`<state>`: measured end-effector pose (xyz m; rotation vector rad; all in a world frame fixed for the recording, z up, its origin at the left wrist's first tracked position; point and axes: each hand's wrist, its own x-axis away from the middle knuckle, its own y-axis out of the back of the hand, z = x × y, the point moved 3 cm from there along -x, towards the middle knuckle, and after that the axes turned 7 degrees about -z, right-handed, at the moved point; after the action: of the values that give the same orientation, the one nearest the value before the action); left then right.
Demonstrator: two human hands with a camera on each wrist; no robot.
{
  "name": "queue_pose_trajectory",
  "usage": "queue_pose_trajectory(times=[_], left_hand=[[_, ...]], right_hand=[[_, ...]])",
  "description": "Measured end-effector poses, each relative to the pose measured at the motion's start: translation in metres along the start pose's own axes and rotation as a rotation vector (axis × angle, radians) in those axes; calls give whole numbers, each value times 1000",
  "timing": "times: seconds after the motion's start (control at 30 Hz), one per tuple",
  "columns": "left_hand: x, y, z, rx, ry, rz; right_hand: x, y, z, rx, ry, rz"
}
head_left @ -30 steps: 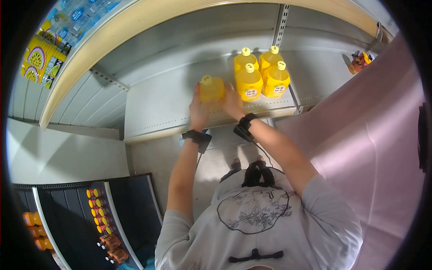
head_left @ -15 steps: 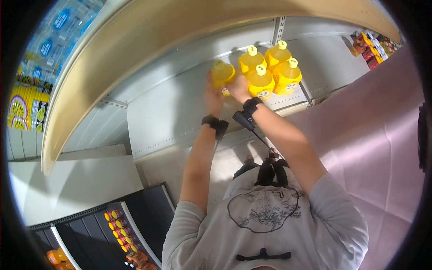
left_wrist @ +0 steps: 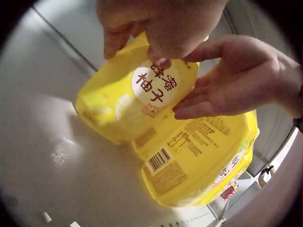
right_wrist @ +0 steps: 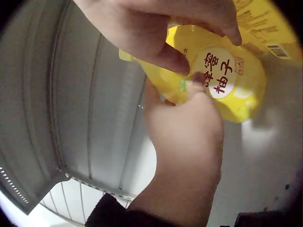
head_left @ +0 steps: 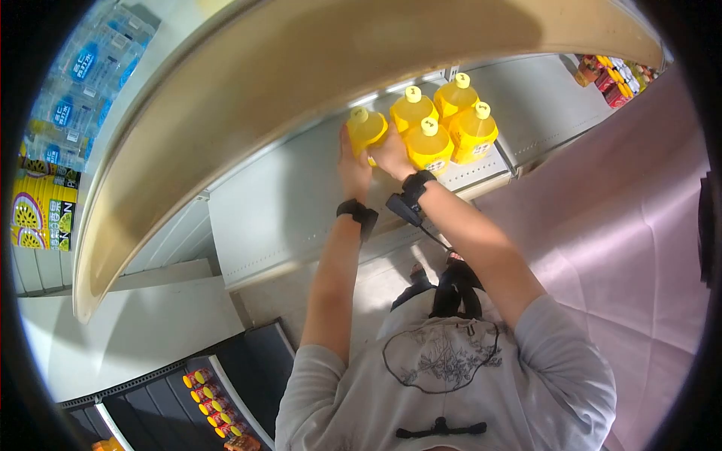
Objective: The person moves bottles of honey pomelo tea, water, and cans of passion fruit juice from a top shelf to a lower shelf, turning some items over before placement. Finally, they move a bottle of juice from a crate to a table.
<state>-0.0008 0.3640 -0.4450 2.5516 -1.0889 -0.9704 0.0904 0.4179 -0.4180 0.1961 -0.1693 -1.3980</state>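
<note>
Yellow bottle (head_left: 366,129) is now upper centre of the head view, pushed in at the left flank of the four-bottle block (head_left: 453,122). A second ago it was out alone on the bare shelf (head_left: 278,199), well apart from that block. The gap has closed: in the left wrist view it touches the nearest block bottle (left_wrist: 199,161).

Grip: both hands are clamped on it. Left hand (head_left: 352,169) is on its left side with the thumb on the round label, and right hand (head_left: 392,154) wraps the right side, wedged between it and the block. Nothing let go yet.

My read is that placement is nearly done, with the bottle in line with the back row. It looks slightly tilted, cap leaning left. I can't tell whether the base is flat on the shelf.

Edges and room:
- Right: none. The block is hard up against it, and the right-hand fingers sit in that seam.
- Left and toward the lower left of frame: wide open shelf.
- Above: the overhanging beige shelf (head_left: 248,98) now covers most of the upper frame, close over the caps, so lift room is tight.
- Back wall is just behind the rear row.
- Front lip (head_left: 316,240) is well clear of the bottle.
</note>
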Motion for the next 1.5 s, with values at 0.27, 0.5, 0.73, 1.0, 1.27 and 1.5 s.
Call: queue_pose_trajectory(times=[0.27, 0.5, 0.73, 1.0, 1.27, 1.5], left_hand=[[4, -2, 3, -36, -8, -50], [5, -12, 17, 38, 175, 27], [8, -2, -2, -71, 241, 13], [7, 17, -42, -128, 415, 138], [18, 73, -75, 18, 193, -551], [23, 182, -232, -33, -295, -933]], right_hand=[[3, -2, -11, 34, 131, -6], [-9, -17, -41, 52, 326, 97], [6, 8, 1, 29, 241, 200], [39, 5, -35, 181, 367, 242], [109, 29, 32, 143, 455, 287], [182, 31, 87, -211, 710, 510]])
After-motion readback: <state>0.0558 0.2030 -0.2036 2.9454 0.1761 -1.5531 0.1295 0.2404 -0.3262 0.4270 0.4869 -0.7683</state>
